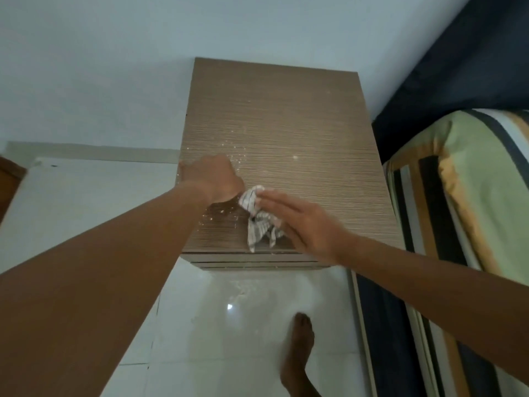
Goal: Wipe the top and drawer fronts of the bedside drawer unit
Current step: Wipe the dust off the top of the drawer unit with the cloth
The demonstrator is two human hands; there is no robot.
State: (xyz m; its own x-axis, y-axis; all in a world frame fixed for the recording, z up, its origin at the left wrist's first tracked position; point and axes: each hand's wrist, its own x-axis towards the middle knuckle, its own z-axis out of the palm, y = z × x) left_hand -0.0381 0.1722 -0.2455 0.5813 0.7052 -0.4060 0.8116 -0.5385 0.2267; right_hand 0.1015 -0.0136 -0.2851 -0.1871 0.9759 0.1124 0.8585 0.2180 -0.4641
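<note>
A brown wood-grain bedside drawer unit [286, 116] stands against the wall, seen from above. White crumbs or dust speckle the near left part of its top. My left hand [213, 177] rests in a loose fist at the top's left edge, with nothing visibly in it. A striped white cloth [257, 222] lies near the front edge, and my right hand [306, 222] presses flat on its right side with fingers stretched out. Only thin strips of the drawer fronts [257, 263] show below the top.
A bed with a striped green, yellow and dark cover [472, 196] stands close on the right. A pale wall [114, 67] is behind the unit. White floor tiles [214, 325] lie below, dusted with fallen specks, and my bare foot [297, 353] stands there.
</note>
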